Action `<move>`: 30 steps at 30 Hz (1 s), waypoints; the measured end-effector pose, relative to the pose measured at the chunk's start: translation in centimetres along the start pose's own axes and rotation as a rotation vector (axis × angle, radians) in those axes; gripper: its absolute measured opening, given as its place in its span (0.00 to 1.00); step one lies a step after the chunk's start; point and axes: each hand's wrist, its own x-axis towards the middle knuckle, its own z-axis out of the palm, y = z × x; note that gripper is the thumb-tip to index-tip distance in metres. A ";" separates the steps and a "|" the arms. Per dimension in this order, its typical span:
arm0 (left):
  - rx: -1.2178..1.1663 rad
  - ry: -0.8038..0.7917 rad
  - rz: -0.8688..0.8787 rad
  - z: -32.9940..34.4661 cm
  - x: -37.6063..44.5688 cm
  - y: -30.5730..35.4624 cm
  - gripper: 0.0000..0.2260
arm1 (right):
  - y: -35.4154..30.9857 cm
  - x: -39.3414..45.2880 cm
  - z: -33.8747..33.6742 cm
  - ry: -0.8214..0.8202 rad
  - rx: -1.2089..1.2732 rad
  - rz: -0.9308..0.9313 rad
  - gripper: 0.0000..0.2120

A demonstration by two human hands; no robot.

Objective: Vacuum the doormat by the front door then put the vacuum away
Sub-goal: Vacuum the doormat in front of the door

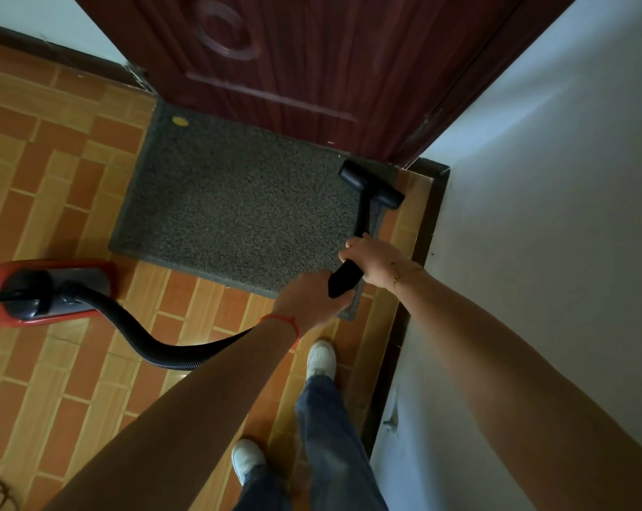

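Both arms stretched forward; right hand [371,260] and left hand [308,300] wrap the black wand [352,252]. Nozzle [371,184] sits on doormat [238,204] right edge, by door [312,68]. Left fingers hidden. Vacuum [50,289] left of doormat, partly cut off.

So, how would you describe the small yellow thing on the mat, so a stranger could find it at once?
Start at the dark red door and look down to the grey doormat lying before it. The yellow spot sits in the mat's far left corner, near the door's bottom edge. It is the only bright mark on the speckled grey.
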 end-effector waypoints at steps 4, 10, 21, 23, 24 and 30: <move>0.058 0.019 0.005 -0.7 1.3 1.0 0.16 | 1.7 0.7 -0.8 0.019 -0.002 -0.006 0.10; 0.049 0.038 -0.001 -1.7 1.6 0.8 0.17 | 1.7 1.6 -1.5 0.029 0.005 -0.015 0.11; 0.040 0.042 -0.016 -2.6 -3.3 -4.7 0.17 | -5.8 1.7 -0.3 0.060 0.029 -0.057 0.10; 0.044 0.059 -0.028 -2.4 -5.0 -6.0 0.17 | -7.8 1.3 0.4 0.068 0.028 -0.062 0.09; 0.055 0.061 -0.033 -2.3 -6.0 -6.6 0.17 | -8.9 1.1 0.7 0.068 0.034 -0.066 0.09; 0.086 0.020 -0.087 -1.0 -11.8 -11.0 0.15 | -16.0 -0.5 3.3 0.062 0.048 -0.085 0.08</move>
